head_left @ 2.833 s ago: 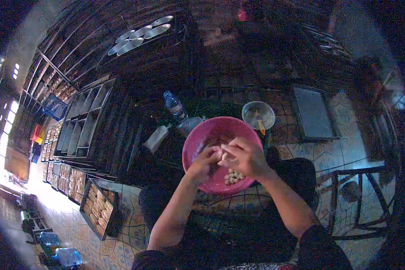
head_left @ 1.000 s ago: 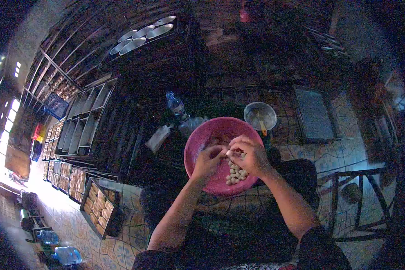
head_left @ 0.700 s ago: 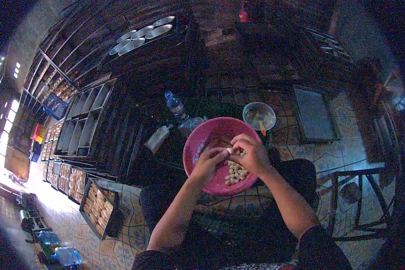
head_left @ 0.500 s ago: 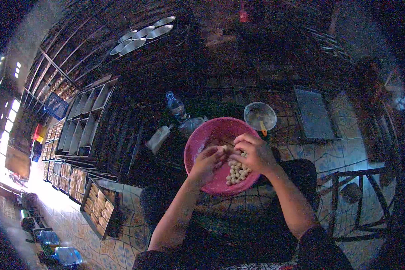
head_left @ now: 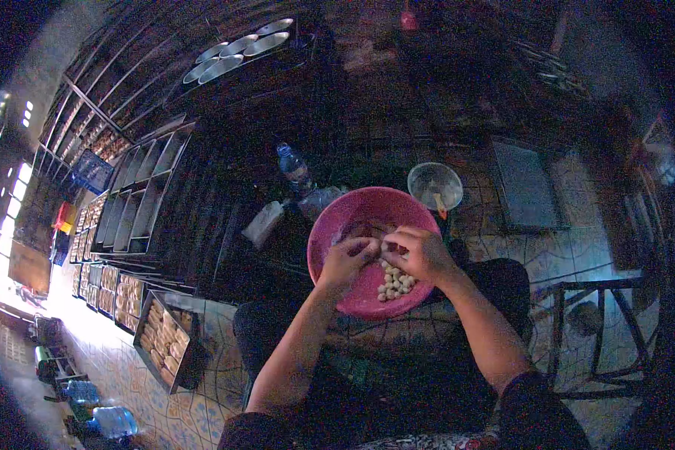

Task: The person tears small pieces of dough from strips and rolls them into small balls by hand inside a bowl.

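While both hands meet over the pink bowl (head_left: 367, 214), the left hand (head_left: 346, 259) and right hand (head_left: 420, 253) press their fingertips together, the grip of each closed, it seems, on one small pale piece between them, though the dim view hides it. A heap of pale round pieces (head_left: 394, 283) lies in the bowl just below the right hand. Beyond the bowl stand a water bottle (head_left: 293, 167) and a small clear bowl (head_left: 435, 185). Off to the left, a tray of baked pieces (head_left: 165, 341) sits on the floor.
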Tool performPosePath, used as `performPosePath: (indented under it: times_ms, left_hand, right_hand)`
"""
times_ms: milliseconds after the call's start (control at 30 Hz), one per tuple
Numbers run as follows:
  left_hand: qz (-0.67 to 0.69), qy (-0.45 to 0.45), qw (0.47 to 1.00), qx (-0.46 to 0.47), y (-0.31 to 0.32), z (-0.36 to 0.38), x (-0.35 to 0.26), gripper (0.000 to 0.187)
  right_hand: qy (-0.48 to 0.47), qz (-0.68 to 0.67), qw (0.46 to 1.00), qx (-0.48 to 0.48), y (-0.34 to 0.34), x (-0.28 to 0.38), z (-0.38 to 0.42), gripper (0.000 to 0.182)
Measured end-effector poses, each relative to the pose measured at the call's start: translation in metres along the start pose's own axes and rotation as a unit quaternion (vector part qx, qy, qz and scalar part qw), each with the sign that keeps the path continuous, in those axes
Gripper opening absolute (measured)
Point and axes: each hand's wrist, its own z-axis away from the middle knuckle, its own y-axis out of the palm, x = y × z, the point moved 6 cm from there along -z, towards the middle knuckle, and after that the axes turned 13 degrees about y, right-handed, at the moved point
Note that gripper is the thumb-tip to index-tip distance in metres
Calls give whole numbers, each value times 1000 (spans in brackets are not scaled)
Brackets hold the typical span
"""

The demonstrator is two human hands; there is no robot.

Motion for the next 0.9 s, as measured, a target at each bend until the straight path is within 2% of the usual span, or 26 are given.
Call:
performPosePath:
  times_ms: [67,100,167,200,267,367,433,500,567,700,767,800,867,900]
  left_hand:
    - [-6,70,997,43,6,5,-35,20]
    - [-7,71,997,41,5,4,-33,20]
    - [-118,140,981,56,6,1,-32,18]
    - [-118,141,981,56,4,-2,-25,18]
    - [-12,65,997,42,2,-5,1,20]
    - [-52,44,998,-7,-5,-3,-9,18]
    - [-48,30,998,-6,-5,3,-23,17]
    - [-45,20,999,-4,-4,3,-20,17]
    - [-55,67,996,-13,-3,-1,-13,15]
    - [-105,58,992,-25,-7,-2,-17,17]
    - [-15,61,998,-2,-6,-3,-21,20]
    - [-15,58,998,-5,-9,-5,-15,20]
    - [-62,147,986,52,-8,-8,-12,22]
    - [-61,146,986,51,-7,-8,-8,22]
  right_hand:
    - [8,15,1000,-8,2,-2,2,34]
    - [15,29,999,-17,2,-1,2,35]
    - [8,43,999,-12,2,1,3,35]
    - [5,56,998,-6,2,2,3,35]
    - [6,59,998,-17,7,0,2,36]
    - [10,65,997,-42,7,6,0,36]
    - [10,68,996,-55,8,6,0,36]
    - [37,18,999,35,18,-4,-2,41]
    - [22,11,999,22,18,-1,-2,38]
    - [13,17,1000,-4,18,0,3,30]
    - [27,-3,1000,-9,18,-2,0,28]
    - [41,-24,999,-16,16,-3,-2,26]
    - [45,-35,998,-13,12,-1,-2,25]
    - [47,-44,998,-14,11,-1,-3,24]
